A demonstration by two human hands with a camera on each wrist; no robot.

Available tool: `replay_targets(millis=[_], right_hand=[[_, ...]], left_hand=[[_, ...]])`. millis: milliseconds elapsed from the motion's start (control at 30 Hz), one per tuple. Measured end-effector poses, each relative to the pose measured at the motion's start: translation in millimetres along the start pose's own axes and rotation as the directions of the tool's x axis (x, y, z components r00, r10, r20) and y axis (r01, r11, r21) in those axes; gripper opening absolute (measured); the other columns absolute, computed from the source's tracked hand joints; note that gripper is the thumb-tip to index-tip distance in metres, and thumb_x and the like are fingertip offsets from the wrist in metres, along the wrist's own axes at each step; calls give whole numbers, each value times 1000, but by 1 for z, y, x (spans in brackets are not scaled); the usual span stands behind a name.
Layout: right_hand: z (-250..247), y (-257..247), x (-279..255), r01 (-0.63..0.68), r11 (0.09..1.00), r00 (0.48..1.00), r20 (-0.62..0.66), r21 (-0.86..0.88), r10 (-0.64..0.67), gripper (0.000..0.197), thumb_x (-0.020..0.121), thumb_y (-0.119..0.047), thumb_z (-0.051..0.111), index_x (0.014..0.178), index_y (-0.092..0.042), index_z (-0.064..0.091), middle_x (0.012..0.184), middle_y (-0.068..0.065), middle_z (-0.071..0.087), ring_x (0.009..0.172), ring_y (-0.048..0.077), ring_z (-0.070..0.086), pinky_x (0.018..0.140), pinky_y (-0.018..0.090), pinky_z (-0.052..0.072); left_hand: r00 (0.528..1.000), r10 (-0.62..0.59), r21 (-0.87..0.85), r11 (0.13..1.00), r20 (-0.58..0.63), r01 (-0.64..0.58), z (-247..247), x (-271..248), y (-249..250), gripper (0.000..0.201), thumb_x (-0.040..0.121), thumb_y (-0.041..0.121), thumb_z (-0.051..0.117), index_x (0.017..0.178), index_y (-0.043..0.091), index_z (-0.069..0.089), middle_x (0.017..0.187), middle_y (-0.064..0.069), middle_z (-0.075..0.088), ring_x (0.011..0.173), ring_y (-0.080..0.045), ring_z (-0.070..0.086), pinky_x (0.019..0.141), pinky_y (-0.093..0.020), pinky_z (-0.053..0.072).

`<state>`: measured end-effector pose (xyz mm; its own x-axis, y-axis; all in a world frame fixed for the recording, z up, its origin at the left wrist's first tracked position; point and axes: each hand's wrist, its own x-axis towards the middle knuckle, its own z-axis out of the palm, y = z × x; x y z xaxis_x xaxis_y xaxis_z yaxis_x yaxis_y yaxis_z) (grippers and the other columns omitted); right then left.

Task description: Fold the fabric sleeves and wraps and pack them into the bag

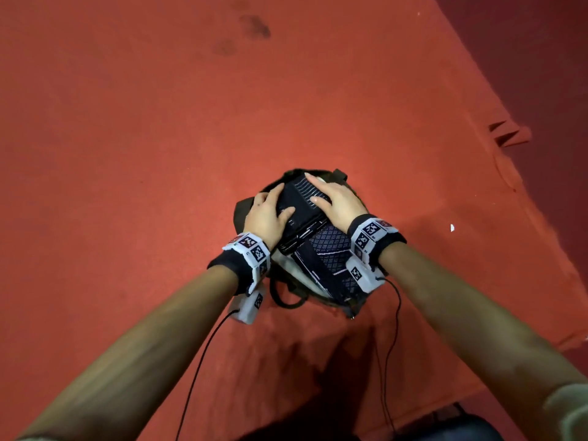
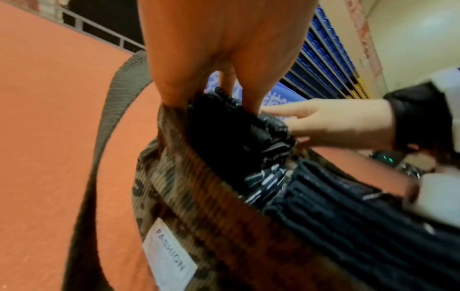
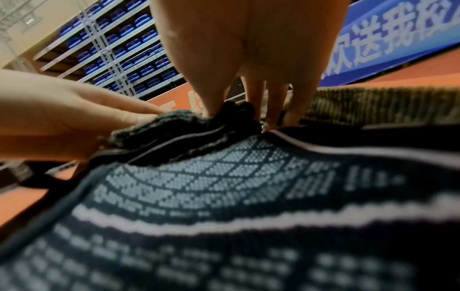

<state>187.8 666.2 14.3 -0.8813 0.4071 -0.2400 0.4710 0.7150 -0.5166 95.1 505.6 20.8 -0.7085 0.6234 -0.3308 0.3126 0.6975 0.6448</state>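
A brown corduroy bag stands open on the red carpet, its label facing the left wrist camera. A folded stack of black knit sleeves sits in its mouth. Below the stack lies a dark sleeve with a white dotted pattern, which fills the right wrist view. My left hand grips the stack's left side, fingers down along the bag wall, thumb on top. My right hand lies flat on the stack, fingers straight, pressing. The bag's inside is hidden.
The bag's strap loops out to the left. Red carpet spreads all round, with dark stains far ahead and a raised edge to the right. Shelves of blue folded items and a blue banner stand behind.
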Motion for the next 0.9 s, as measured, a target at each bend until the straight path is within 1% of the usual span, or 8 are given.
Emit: replay_targets(millis=[133,233,333,467,533,633,733,900], right_hand=[[-1,-12,-5,206,945,971,-67,-255,-230,44,97,-17,46,140,-25,43,148,11,38,136,30,32,111,45,30],[-1,-14,-8,280,918,953,-30,-282,-300,38,100,-26,43,137,-22,48,156,11,22,144,27,19,119,40,17],[3,-17,-13,373,870,902,-94,-322,-421,33,94,-17,53,127,-14,59,149,13,38,139,31,32,116,43,25],[7,-32,-19,325,914,946,89,-244,-312,40,100,-32,39,140,-31,42,149,17,35,143,35,19,117,46,22],[5,-32,-16,271,916,959,168,-296,-230,44,100,-41,32,144,-38,31,155,15,22,146,31,8,119,40,12],[7,-32,-12,272,905,955,210,-328,-211,44,99,-39,35,144,-38,31,157,13,18,147,30,5,118,38,10],[7,-28,-9,233,933,961,212,-275,-178,43,99,-35,39,142,-37,35,157,11,17,147,29,4,118,38,8],[14,-24,-13,201,963,965,203,-180,-164,41,99,-32,41,141,-36,38,158,8,15,147,27,0,120,41,5]], left_hand=[[999,43,188,981,27,-47,4,2,-2,59,97,41,41,149,26,19,141,-15,39,121,-36,47,91,-45,44],[998,28,282,958,49,-40,-6,2,2,59,96,48,40,148,31,19,136,-11,45,120,-34,49,87,-46,46],[995,97,356,929,24,-99,-22,2,0,56,94,49,44,145,29,31,129,-9,53,118,-32,50,89,-42,45],[971,218,391,906,-98,-164,-43,-1,-7,45,93,34,50,135,17,46,126,-11,49,114,-30,43,94,-39,39],[986,110,387,920,-126,-53,-51,1,-14,56,90,31,56,140,19,36,131,-13,45,118,-34,41,95,-44,38],[989,-135,258,959,58,116,-53,6,-27,69,84,38,66,140,15,33,132,-16,52,119,-36,50,96,-44,44],[968,-201,58,979,153,194,-40,9,-40,46,82,28,70,120,7,55,115,-15,64,105,-32,60,86,-35,48],[940,-326,-197,919,104,340,-27,6,-44,28,84,15,64,110,5,59,108,-17,66,96,-32,62,78,-34,49]])
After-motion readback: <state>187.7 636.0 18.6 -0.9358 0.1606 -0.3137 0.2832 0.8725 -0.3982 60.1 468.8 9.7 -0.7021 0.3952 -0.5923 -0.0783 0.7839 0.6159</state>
